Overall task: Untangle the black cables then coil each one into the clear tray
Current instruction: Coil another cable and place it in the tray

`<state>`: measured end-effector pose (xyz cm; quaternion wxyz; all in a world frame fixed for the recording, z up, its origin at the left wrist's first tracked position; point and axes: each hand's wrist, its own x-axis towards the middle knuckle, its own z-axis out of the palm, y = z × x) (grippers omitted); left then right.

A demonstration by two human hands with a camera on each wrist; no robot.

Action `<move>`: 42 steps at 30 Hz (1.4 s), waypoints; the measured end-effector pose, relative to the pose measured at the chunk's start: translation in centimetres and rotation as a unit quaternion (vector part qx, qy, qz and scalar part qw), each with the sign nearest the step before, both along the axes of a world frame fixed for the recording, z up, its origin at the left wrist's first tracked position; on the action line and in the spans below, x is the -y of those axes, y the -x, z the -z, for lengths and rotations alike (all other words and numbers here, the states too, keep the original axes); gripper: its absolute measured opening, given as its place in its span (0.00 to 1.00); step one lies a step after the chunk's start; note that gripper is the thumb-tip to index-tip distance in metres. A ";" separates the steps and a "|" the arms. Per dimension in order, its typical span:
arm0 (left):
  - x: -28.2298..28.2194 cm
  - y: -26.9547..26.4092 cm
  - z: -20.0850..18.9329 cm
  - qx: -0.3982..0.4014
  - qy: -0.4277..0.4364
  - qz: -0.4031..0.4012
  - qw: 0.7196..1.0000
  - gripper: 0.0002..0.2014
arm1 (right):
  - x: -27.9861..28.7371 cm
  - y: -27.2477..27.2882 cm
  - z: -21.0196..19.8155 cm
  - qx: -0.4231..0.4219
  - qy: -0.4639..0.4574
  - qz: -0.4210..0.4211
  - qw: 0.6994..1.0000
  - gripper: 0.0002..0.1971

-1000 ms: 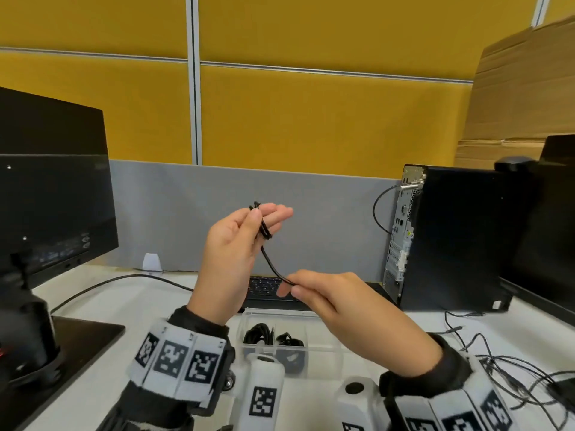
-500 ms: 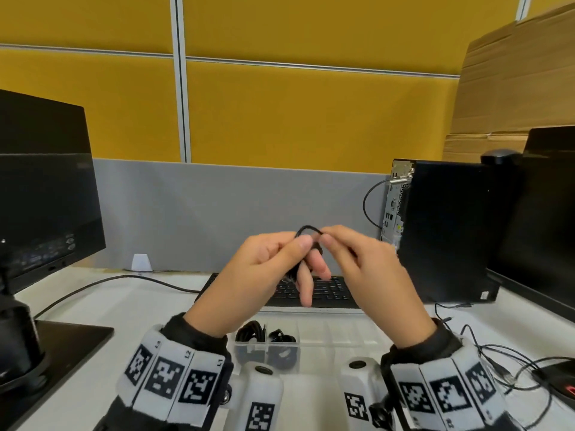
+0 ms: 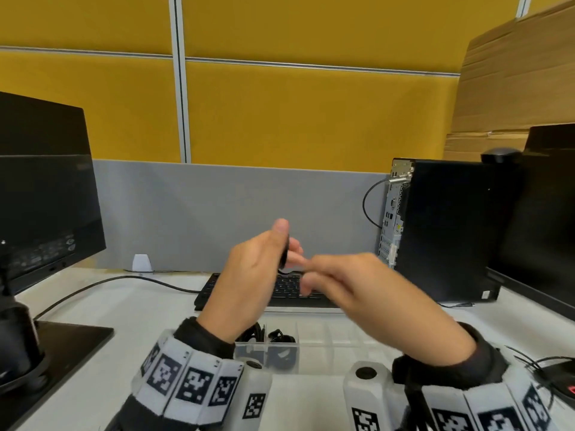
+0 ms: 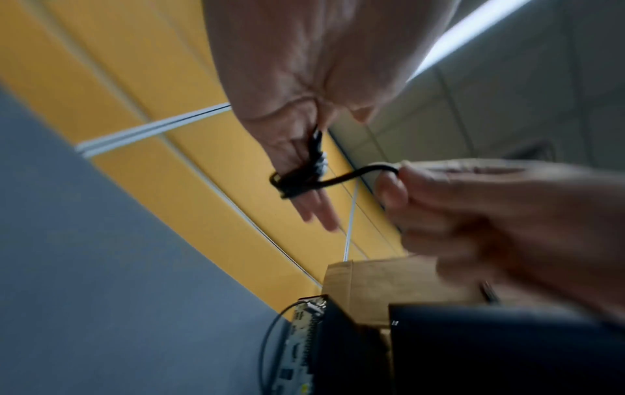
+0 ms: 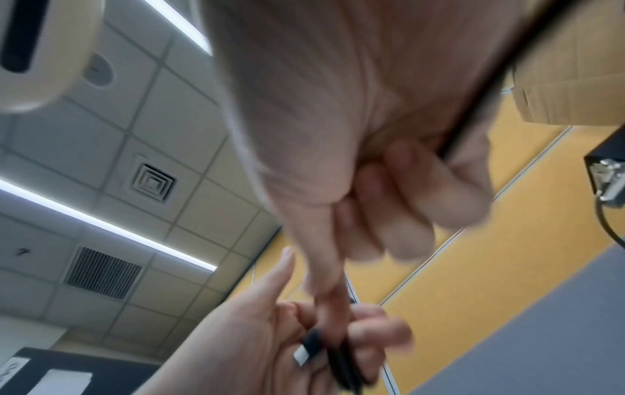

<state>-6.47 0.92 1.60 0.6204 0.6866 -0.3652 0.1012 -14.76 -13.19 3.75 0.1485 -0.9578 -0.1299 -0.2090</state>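
My left hand is raised above the desk with a black cable wound in a small coil round its fingers, thumb against it. In the left wrist view the coil wraps the fingers, and a short free length arcs over to my right hand, which pinches it. My right hand is blurred, just right of the left. The right wrist view shows the cable's silver-tipped plug lying in my left palm. Below the hands lies the clear tray; coiled black cables sit in its left compartments.
A black keyboard lies behind the tray. A PC tower and a monitor stand at the right, another monitor at the left. Loose cables lie at the near right; one black lead crosses the desk.
The cable stretched between my hands a second ago. My right hand carried it up to the left fingers, then swung right and down; the free length is shorter. Both hands sit lower.
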 end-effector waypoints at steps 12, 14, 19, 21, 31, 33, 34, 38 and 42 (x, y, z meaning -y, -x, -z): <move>-3.2 -1.0 -1.8 0.102 -0.124 -0.047 0.986 0.18 | 4.0 -0.8 0.6 0.072 -0.003 0.168 0.983 0.16; -4.0 -2.1 -1.7 0.140 -0.134 -0.148 0.970 0.18 | 5.7 -1.1 0.9 0.045 -0.020 0.167 0.985 0.16; -6.9 -3.7 -2.3 0.183 -0.098 -0.331 0.920 0.18 | 9.9 -0.6 1.0 -0.019 -0.012 0.269 0.963 0.17; -9.0 -4.2 -2.7 0.175 -0.072 -0.391 0.901 0.18 | 11.7 0.2 1.2 -0.027 -0.024 0.324 0.945 0.17; -5.5 -2.5 -2.4 0.076 -0.062 -0.211 0.973 0.19 | 5.0 -0.1 -0.5 0.085 -0.055 0.203 0.974 0.30; -3.5 -1.3 -2.2 0.039 -0.031 -0.107 0.993 0.19 | 1.2 -0.5 -0.1 0.088 -0.024 0.094 0.991 0.28; -2.8 -0.8 -2.1 0.017 -0.014 -0.065 0.998 0.20 | -0.1 -0.8 0.4 0.104 -0.029 0.048 0.993 0.24; -1.6 1.1 -2.6 -0.103 0.072 0.077 0.989 0.22 | -0.8 -2.1 1.5 0.249 -0.100 0.028 0.963 0.14; -0.8 2.5 -2.7 -0.184 0.166 0.206 0.947 0.20 | -0.9 -2.4 2.1 0.209 -0.067 0.046 0.975 0.09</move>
